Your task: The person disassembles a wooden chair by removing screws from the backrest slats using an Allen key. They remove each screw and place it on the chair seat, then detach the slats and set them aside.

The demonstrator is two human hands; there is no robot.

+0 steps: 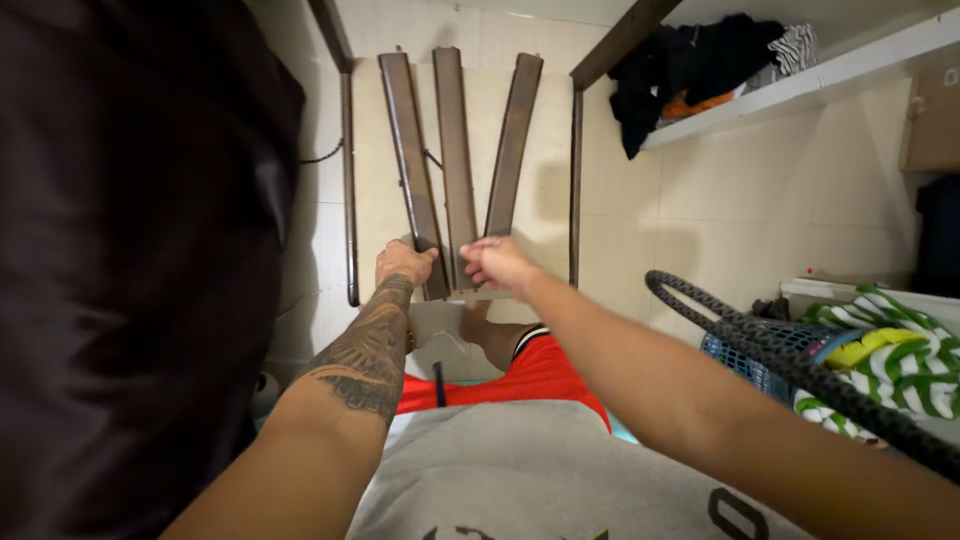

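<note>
Straight ahead of you, against the pale tiled floor (620, 230), stand three brown wooden slats (455, 150) inside a dark metal frame (348, 180), and they fan apart at the far end. Your left hand (402, 264) wraps its grip around the near end of the left slat (408, 150). Your right hand (497, 262) rests on the near ends of the other two slats, but it looks a bit blurry, so you cannot tell if its grip is closed or just touching. I think the slats could slip, because you hold them only at one end and they lean different ways. One could swing and bang the frame, or pinch your fingers where the ends sit close together. Beside your right arm is a blue basket (760, 360) with a dark woven handle (790, 360) and a green and white striped cloth (900, 350). Your elbow could bump it. Up on the white shelf (800, 90) sits a pile of dark clothes (700, 60), well apart from your hands.
</note>
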